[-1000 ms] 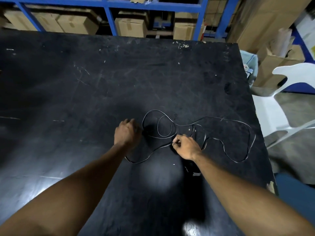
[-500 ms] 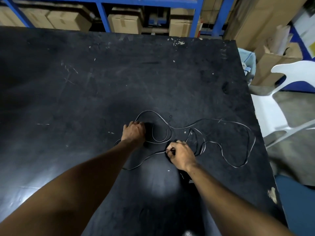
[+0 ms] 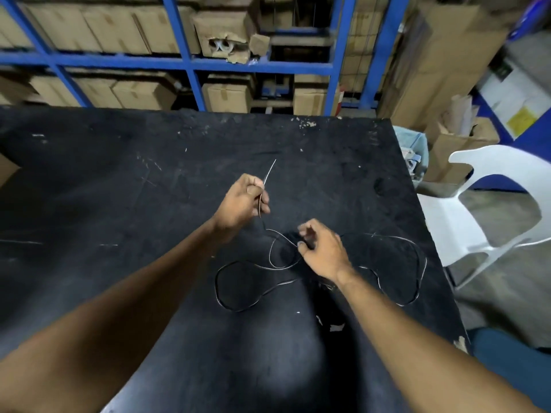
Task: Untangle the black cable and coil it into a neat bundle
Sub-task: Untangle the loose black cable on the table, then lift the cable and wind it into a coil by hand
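A thin black cable (image 3: 235, 308) lies in loose loops on the black table (image 3: 119, 180), spreading from the middle toward the right edge. My left hand (image 3: 243, 201) is lifted above the table and pinches the cable near one end, whose tip sticks up past the fingers. My right hand (image 3: 320, 248) hovers just right of it, thumb and fingers pinched on a strand where the loops cross. Part of the cable is hidden under my right hand and wrist.
A white plastic chair (image 3: 489, 213) stands off the table's right edge. Blue shelving (image 3: 190, 62) with cardboard boxes runs behind the far edge. More boxes (image 3: 459, 144) and a bin sit at the back right. Small paper scraps (image 3: 335, 327) lie near my right forearm.
My left hand has risen off the table and away from me, lifting one cable end. My right hand has moved up along the strand. The loops have shifted and opened toward me.
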A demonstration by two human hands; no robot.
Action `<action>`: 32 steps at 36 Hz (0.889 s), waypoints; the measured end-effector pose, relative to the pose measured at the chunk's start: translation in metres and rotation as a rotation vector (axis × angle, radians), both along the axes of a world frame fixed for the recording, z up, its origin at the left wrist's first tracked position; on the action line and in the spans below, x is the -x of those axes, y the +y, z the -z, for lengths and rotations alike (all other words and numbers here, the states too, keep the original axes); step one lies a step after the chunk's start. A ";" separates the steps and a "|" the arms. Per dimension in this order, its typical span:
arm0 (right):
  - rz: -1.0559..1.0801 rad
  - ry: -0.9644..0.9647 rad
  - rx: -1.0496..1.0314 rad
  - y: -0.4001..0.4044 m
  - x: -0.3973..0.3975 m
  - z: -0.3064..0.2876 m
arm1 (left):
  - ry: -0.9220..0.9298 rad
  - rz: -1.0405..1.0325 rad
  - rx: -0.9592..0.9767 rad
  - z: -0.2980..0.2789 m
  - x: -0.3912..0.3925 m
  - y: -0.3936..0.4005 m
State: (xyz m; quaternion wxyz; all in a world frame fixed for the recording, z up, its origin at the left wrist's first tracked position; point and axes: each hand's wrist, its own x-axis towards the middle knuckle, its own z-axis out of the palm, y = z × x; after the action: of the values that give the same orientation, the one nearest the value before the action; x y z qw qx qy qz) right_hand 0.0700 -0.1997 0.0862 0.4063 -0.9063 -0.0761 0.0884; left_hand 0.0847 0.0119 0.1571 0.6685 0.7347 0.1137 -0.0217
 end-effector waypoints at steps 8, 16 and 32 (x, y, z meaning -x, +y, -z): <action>-0.281 -0.077 -0.094 0.040 -0.003 -0.098 | -0.053 0.014 0.624 -0.098 0.021 -0.014; -0.189 0.046 -0.555 0.022 -0.009 -0.169 | -0.202 -0.291 0.540 -0.157 0.027 0.015; -0.198 -0.490 -0.327 -0.015 -0.045 -0.321 | -0.353 0.024 -0.082 -0.191 0.050 0.034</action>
State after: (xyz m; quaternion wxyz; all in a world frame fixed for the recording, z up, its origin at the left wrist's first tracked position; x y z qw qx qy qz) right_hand 0.1148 -0.2144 0.4069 0.5058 -0.8112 -0.2732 -0.1070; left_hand 0.0343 0.0460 0.3478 0.6471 0.7551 -0.0135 0.1044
